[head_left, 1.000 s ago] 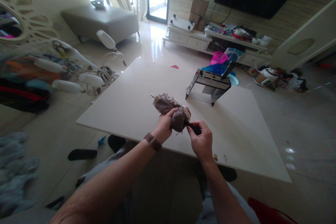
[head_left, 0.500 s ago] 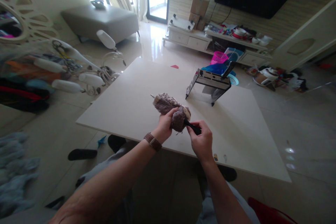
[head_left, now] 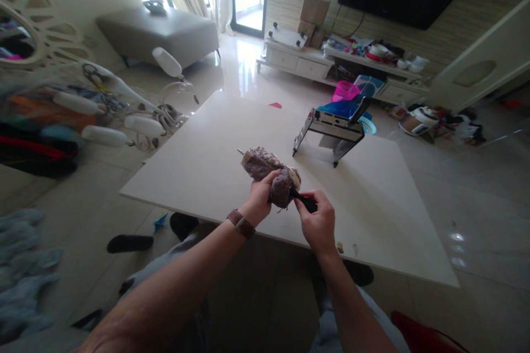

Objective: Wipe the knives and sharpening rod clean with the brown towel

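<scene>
A fuzzy brown-grey cloth is wrapped around a knife, above the white table. My left hand is closed over the cloth from the near side, its thumb on top. The knife's black handle comes out at the cloth's near right end, and my right hand grips it. A thin metal tip shows past the far left end; the cloth hides the rest of the blade. Beyond my hands stands a metal-and-clear knife block with a black-handled knife in it.
The white table spans the space before me. Small bits lie at its near edge. A lamp with white shades is close on the left. Beyond the table are a pink basket and a TV cabinet.
</scene>
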`<state>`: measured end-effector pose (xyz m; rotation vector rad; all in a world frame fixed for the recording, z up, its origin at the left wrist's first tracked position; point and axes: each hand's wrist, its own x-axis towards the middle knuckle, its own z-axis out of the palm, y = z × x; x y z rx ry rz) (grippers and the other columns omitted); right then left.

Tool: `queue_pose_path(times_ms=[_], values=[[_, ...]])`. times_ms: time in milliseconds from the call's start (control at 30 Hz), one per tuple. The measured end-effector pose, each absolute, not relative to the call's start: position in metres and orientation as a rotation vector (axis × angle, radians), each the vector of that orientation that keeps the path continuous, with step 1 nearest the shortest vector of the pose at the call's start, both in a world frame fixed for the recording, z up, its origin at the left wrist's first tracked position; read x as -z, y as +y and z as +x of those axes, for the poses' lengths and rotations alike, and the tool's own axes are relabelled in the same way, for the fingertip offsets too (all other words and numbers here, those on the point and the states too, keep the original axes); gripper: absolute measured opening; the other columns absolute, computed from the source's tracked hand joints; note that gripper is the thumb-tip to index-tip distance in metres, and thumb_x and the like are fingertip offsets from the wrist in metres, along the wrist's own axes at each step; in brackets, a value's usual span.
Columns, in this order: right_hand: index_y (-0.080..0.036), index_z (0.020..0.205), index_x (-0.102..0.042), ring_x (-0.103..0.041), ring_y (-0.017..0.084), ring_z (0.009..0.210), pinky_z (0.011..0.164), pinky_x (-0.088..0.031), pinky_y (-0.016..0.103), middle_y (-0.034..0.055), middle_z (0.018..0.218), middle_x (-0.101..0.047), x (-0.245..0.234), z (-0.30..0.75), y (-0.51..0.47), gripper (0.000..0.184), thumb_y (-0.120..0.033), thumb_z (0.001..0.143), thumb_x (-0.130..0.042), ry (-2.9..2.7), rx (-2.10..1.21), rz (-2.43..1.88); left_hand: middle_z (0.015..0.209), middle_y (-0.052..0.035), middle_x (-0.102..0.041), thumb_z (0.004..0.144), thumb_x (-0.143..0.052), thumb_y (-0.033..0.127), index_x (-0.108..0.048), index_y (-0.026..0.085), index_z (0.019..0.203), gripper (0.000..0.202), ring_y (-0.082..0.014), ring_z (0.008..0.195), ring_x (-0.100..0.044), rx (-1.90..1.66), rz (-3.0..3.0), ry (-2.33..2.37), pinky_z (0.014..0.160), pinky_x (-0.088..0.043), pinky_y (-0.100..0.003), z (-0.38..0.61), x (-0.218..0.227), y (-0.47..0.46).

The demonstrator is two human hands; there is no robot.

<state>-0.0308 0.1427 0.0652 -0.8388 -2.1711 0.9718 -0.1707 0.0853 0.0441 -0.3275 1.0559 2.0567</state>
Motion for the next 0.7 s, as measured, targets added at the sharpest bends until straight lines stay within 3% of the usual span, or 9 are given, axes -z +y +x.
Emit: queue_pose_path(times_ms=[700], values=[[-0.021, 0.088, -0.068, -0.063, 0.021, 0.080, 0.074, -0.048, 0.033, 0.0024, 0.084, -0.066, -0.0642, -0.0310, 0.1439, 0.006, -0.026, 0.086, -0.071, -2.175, -0.953, -0.834, 0.080, -0.0057, -0.076, 0.063, -0.087, 0.026, -0.074, 0.012, 0.091, 0.035, -0.0184, 0.072, -0.072, -2.047, -0.320, 1.043, 0.071, -0.057, -0.029, -0.1708, -0.0425, 0.0862]])
